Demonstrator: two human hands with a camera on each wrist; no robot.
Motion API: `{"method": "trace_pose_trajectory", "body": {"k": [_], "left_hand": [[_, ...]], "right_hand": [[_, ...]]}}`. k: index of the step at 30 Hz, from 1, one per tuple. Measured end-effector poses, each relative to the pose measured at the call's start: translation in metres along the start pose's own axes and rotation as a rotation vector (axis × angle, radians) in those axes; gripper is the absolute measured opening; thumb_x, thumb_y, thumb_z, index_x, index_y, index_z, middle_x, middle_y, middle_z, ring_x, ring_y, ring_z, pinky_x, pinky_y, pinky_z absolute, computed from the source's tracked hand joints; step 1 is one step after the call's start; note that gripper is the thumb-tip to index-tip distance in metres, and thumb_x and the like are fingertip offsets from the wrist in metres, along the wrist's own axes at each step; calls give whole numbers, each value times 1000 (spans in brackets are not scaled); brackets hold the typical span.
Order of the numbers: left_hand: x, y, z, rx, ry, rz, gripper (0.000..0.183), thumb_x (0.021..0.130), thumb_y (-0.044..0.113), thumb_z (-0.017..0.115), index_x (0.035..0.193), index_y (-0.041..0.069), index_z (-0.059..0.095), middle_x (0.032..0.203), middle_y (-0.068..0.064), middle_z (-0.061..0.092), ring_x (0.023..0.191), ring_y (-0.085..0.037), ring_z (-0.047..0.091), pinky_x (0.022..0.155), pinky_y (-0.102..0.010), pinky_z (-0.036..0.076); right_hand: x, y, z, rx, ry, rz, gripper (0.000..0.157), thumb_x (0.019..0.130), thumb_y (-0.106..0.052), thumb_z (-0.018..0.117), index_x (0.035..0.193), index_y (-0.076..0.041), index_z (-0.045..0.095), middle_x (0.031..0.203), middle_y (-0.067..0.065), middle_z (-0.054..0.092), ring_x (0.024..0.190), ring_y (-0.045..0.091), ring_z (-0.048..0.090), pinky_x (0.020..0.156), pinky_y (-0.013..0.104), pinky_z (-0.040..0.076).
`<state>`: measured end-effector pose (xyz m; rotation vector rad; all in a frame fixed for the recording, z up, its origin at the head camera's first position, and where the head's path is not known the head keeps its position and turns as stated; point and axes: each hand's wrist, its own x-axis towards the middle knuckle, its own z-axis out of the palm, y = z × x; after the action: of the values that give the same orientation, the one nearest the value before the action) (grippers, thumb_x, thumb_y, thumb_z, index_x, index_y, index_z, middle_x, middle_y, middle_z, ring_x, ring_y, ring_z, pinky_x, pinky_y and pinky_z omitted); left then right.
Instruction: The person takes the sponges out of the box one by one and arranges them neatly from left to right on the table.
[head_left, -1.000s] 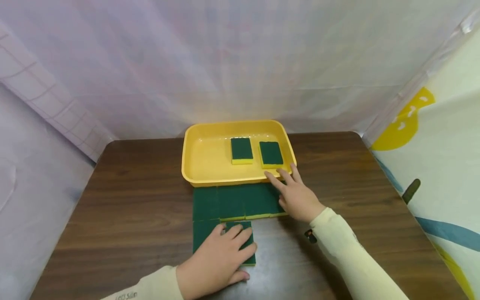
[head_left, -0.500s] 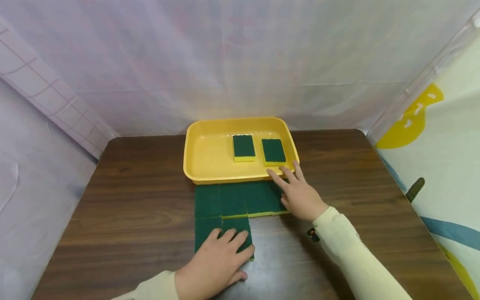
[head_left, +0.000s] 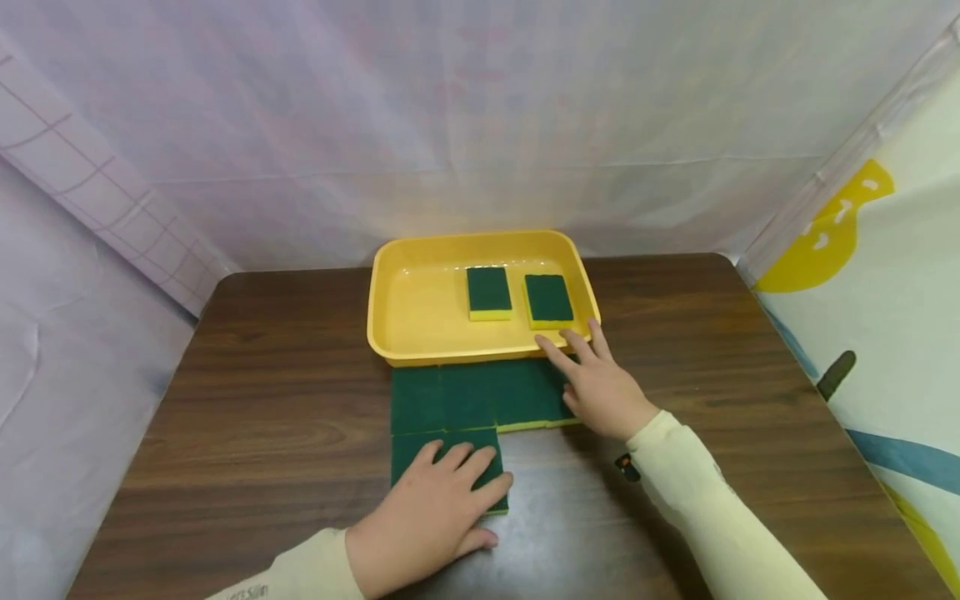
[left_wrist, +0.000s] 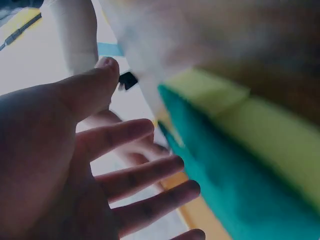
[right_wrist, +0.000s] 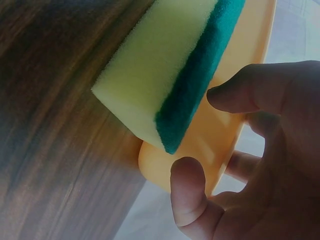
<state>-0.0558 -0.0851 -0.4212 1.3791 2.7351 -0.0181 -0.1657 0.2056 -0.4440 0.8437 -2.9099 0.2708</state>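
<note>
Green-and-yellow scouring sponges lie flat, green side up, against the near side of a yellow tray. The back row of sponges holds several edge to edge; a shorter front row adjoins its left part. Over this front row spreads my left hand, fingers extended and partly covering it. My right hand reaches over the back row's right end, fingertips at the tray's near right rim. In the right wrist view, its thumb and bent fingers are beside the end sponge, not gripping it.
Two more sponges, a left one and a right one, lie inside the tray. The tray stands at the back of a dark wooden table, close to a pale curtain. A patterned cloth hangs along the right side.
The front row's right sponge has shifted up against the back row under my left hand, narrowing the gap. My right hand stays at the tray rim. The head view has tilted slightly.
</note>
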Motion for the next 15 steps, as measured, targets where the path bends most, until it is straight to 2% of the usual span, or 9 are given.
{"method": "trace_pose_trajectory", "body": {"k": [5,11,15], "left_hand": [[7,-19,-14,-20,77,-43,60,107,61,61,153,23,61,149,-7,60,131,-29,62,100,-55,55],[22,-48,-37,-160,99,-110,56,109,54,63,152,19,63,147,-8,62,132,-29,61,102,-55,53],[37,-66,-49,-162,124,-180,57,108,54,64,152,18,63,145,-8,63,129,-29,62,101,-53,55]], "right_hand": [[2,0,2,-6,8,-1,79,95,-1,75,167,-11,45,154,29,46,151,67,23,68,43,65],[0,0,4,-18,24,-3,77,94,0,75,165,-10,47,152,29,47,149,68,26,68,44,65],[-1,0,4,-29,26,-9,78,94,0,76,165,-10,47,152,29,48,148,67,28,71,46,65]]}}
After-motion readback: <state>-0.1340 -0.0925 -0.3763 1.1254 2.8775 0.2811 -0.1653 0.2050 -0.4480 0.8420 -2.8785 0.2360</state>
